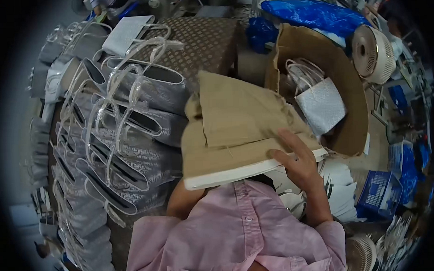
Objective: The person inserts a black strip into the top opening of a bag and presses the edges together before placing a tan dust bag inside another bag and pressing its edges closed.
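A tan cloth piece (240,115) with an inner pocket panel and a white edge band is held up in front of the chest. My right hand (298,162) grips its right end, thumb and fingers pressed on the tan fabric near the white band. My left hand is hidden behind the cloth; only the forearm shows below its left end. Close on the left stand rows of grey patterned bags (126,138) with clear-wrapped handles.
A cardboard box (352,107) at the right holds a silvery bag (321,105). Behind are a brown patterned table (199,40), a white bag (127,36) and blue plastic (313,15). A fan (373,53) and blue basket (379,194) stand farther right.
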Motion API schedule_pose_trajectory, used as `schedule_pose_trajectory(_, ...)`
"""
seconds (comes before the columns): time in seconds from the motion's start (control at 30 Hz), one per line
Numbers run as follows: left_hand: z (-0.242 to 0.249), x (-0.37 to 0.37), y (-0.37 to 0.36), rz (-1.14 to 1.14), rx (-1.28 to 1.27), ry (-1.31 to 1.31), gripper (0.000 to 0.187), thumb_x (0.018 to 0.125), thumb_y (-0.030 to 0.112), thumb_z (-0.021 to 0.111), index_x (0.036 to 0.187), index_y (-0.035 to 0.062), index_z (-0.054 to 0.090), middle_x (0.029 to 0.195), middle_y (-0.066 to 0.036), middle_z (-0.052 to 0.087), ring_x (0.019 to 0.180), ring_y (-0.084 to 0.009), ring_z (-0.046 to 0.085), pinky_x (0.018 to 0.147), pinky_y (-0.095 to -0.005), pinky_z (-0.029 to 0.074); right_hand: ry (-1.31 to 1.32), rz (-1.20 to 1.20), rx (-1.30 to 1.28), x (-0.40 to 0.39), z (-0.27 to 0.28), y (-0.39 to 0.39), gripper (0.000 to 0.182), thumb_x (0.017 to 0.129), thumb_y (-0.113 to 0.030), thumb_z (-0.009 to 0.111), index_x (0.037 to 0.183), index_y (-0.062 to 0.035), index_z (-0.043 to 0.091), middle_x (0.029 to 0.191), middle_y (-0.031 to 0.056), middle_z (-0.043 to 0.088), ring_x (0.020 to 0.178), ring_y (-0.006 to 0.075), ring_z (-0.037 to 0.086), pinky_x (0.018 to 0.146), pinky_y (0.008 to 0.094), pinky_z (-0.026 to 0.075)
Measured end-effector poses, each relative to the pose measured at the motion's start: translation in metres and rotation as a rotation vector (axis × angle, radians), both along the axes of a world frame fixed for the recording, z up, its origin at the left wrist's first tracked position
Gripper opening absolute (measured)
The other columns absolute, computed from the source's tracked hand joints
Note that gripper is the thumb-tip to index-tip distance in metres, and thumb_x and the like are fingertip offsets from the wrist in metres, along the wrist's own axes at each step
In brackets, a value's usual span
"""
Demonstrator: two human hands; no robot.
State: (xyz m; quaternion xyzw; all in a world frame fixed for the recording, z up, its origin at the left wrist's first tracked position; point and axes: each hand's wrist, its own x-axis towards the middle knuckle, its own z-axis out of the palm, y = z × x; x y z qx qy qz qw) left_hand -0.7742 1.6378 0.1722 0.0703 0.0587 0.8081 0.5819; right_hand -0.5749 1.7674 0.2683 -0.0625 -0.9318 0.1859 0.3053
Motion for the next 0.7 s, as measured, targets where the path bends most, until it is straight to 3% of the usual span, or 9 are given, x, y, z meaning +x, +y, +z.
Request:
schedule_pose_trajectory(0.07, -0.010, 0.000, 0.019, -0.037, -0.101, 0.029, 0.050, 0.094, 0.035, 0.044, 0.136, 0.0097, 0.033, 0.133, -0.012, 0.043, 0.120, -0.0261, 0.045, 0.097, -0.0423, 0.040, -0.080, 0.019, -0.016, -0.007, -0.006, 0.026, 0.035, 0.065, 0.003, 0.063, 0.099, -0.0066, 0.061, 0.108, 0.0172, 0.057, 0.093, 0.0357, 0.057, 0.081, 0.0427, 0.047)
schedule_pose_trajectory(0.13, -0.021, -0.006, 0.030, -0.029, -0.198, 0.057, 0.049, 0.093, 0.032, 0.045, 0.137, 0.0108, 0.032, 0.133, -0.013, 0.043, 0.119, -0.0265, 0.046, 0.095, -0.0412, 0.042, -0.217, -0.066, -0.343, -0.019, -0.019, 0.048, 0.041, 0.060, 0.007, 0.063, 0.099, -0.0032, 0.060, 0.106, 0.0176, 0.058, 0.093, 0.0378, 0.055, 0.082, 0.0397, 0.046)
schedule_pose_trajectory(0.23, -0.027, -0.014, 0.008, 0.024, -0.396, 0.058, 0.049, 0.093, 0.027, 0.047, 0.137, 0.0125, 0.032, 0.134, -0.014, 0.043, 0.117, -0.0272, 0.048, 0.093, -0.0397, 0.044, -0.298, 0.147, -0.414, -0.041, -0.024, 0.091, 0.044, 0.059, 0.010, 0.061, 0.101, -0.0010, 0.058, 0.103, 0.0181, 0.058, 0.094, 0.0391, 0.054, 0.082, 0.0370, 0.046)
schedule_pose_trajectory(0.27, -0.003, -0.021, 0.007, 0.088, -0.412, 0.047, 0.049, 0.093, 0.027, 0.047, 0.137, 0.0125, 0.032, 0.134, -0.014, 0.043, 0.117, -0.0272, 0.048, 0.093, -0.0397, 0.044, -0.271, 0.157, -0.384, -0.046, -0.039, 0.112, 0.040, 0.061, 0.011, 0.061, 0.100, 0.0016, 0.057, 0.094, 0.0169, 0.060, 0.088, 0.0344, 0.058, 0.076, 0.0348, 0.046)
schedule_pose_trajectory(0.33, 0.072, -0.039, 0.020, -0.395, -0.866, 1.604, 0.046, 0.091, 0.031, 0.051, 0.128, 0.0038, 0.044, 0.117, -0.018, 0.056, 0.105, -0.0231, 0.056, 0.087, -0.0310, 0.045, -0.194, 0.029, -0.732, -0.054, -0.040, 0.140, 0.023, 0.073, 0.001, 0.063, 0.096, 0.0032, 0.058, 0.083, 0.0126, 0.062, 0.079, 0.0225, 0.060, 0.070, 0.0323, 0.045)
schedule_pose_trajectory(0.37, 0.084, -0.031, -0.006, -0.178, -0.880, 1.650, 0.045, 0.089, 0.032, 0.056, 0.121, 0.0004, 0.051, 0.116, -0.016, 0.059, 0.101, -0.0249, 0.060, 0.087, -0.0334, 0.045, -0.358, -0.102, -0.821, -0.056, -0.033, 0.159, 0.019, 0.079, -0.007, 0.062, 0.095, 0.0035, 0.059, 0.082, 0.0106, 0.062, 0.078, 0.0177, 0.059, 0.069, 0.0309, 0.045)
schedule_pose_trajectory(0.43, 0.148, -0.046, -0.026, -0.477, -0.979, 1.735, 0.044, 0.090, 0.028, 0.053, 0.125, 0.0034, 0.049, 0.109, -0.020, 0.060, 0.102, -0.0287, 0.059, 0.086, -0.0346, 0.045, -0.513, -0.280, -0.947, -0.057, -0.037, 0.192, 0.029, 0.089, -0.024, 0.056, 0.098, 0.0036, 0.060, 0.089, 0.0082, 0.062, 0.082, 0.0104, 0.057, 0.074, 0.0271, 0.046)
schedule_pose_trajectory(0.57, 0.185, -0.086, -0.024, 0.197, -1.154, 2.072, 0.033, 0.089, 0.023, 0.055, 0.117, 0.0057, 0.057, 0.107, -0.015, 0.063, 0.096, -0.0300, 0.062, 0.083, -0.0378, 0.048, -0.167, -0.059, -1.151, -0.096, -0.035, 0.193, 0.039, 0.087, -0.024, 0.059, 0.113, 0.0047, 0.054, 0.101, 0.0106, 0.061, 0.089, 0.0147, 0.057, 0.079, 0.0287, 0.044)
schedule_pose_trajectory(0.7, 0.168, -0.150, 0.000, 0.169, -1.115, 2.409, 0.031, 0.085, 0.017, 0.056, 0.112, 0.0010, 0.058, 0.106, -0.018, 0.061, 0.095, -0.0340, 0.059, 0.082, -0.0398, 0.047, -0.300, 0.029, -1.159, -0.129, -0.034, 0.189, 0.052, 0.084, -0.023, 0.061, 0.124, 0.0042, 0.044, 0.112, 0.0128, 0.057, 0.098, 0.0181, 0.055, 0.087, 0.0303, 0.041)
